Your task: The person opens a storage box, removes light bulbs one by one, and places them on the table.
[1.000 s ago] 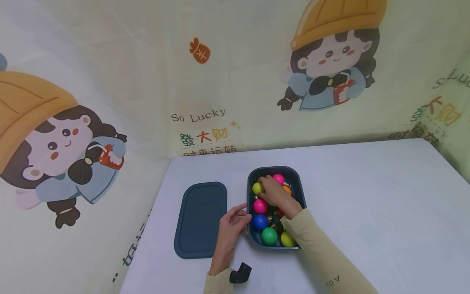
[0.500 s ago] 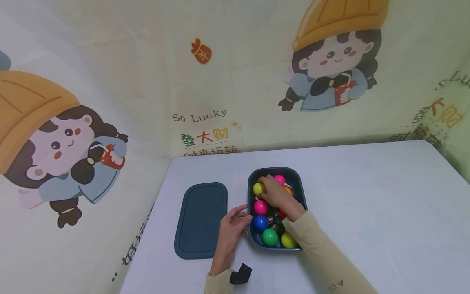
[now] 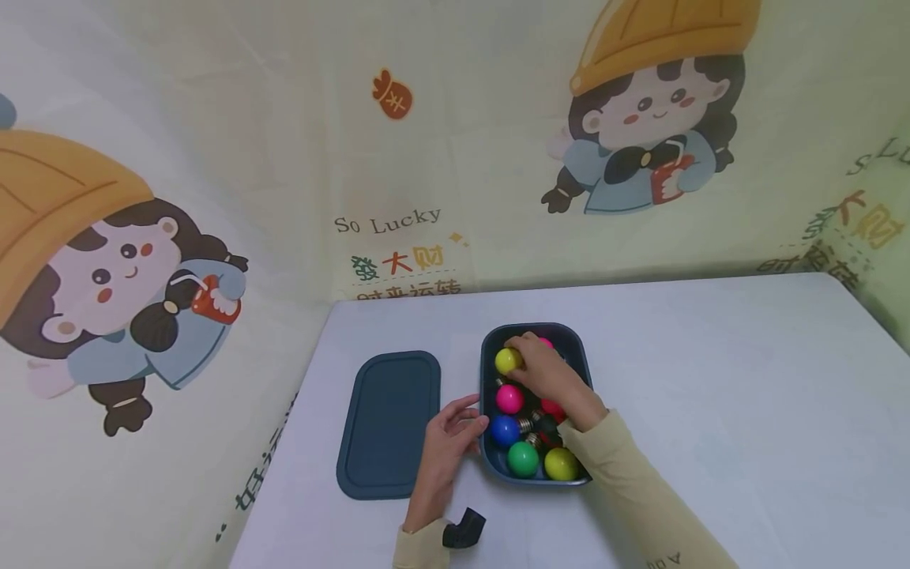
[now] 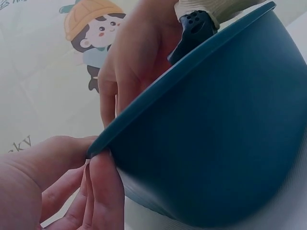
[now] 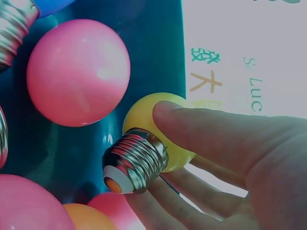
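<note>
A dark blue plastic box (image 3: 587, 371) holds several coloured light bulbs. Inside its far left part, my right hand (image 3: 543, 367) grips a yellow light bulb (image 5: 156, 105) between thumb and fingers, its metal screw base exposed in the right wrist view. My left hand (image 3: 449, 435) pinches the box's left rim, thumb on top and fingers against the outer wall in the left wrist view. Below the yellow bulb lie a pink bulb (image 3: 509, 399), a blue bulb (image 3: 505, 431) and a green bulb (image 3: 523, 458). Another yellow bulb (image 3: 561, 464) sits in the near right corner.
Left of the box, a flat dark blue lid (image 3: 387, 427) lies on the white table (image 3: 711, 379). Behind the table hangs a cream cloth backdrop (image 3: 498, 158) printed with cartoon figures. My right forearm crosses the box's right side and covers part of its contents.
My right hand has lifted the yellow bulb slightly and shifted a little to the right with it. The left hand keeps its place at the rim.
</note>
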A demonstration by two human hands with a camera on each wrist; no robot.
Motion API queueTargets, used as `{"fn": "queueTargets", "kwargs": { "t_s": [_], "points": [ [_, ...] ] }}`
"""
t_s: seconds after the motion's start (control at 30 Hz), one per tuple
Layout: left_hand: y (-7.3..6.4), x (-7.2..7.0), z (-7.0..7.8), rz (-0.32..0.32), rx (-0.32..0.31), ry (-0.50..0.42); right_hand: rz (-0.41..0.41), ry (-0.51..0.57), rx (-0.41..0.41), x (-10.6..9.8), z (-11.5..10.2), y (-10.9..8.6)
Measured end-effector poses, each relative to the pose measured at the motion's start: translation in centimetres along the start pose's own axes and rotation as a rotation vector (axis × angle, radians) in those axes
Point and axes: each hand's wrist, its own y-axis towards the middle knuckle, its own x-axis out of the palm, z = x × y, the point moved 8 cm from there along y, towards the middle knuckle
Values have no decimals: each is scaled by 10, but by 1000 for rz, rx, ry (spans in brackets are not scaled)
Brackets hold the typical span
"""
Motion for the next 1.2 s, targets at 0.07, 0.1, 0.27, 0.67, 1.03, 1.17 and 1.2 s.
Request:
{"fn": "queueTargets", "kwargs": {
  "t_s": [0.07,0.1,0.27,0.67,1.03,1.17,1.2],
  "points": [
    [1,0,0,-3,-2,2,5,-5,-9,-2,-1,-1],
    [1,0,0,-5,-5,1,8,-9,-15,-3,-1,-2],
    [0,0,-1,-16,-11,-5,21,-22,-32,-10,-4,-7],
    [2,-1,-1,-33,-10,-11,34,-46,-43,-31,-2,-16],
    [4,-1,-1,-24,-31,-15,6,-38,26,-48,13,-27],
    [5,-3,-1,-28,-28,-16,22,-58,14,-52,17,-29],
    [5,-3,-1,-28,-27,-16,30,-63,7,-53,17,-30]
  ]
}}
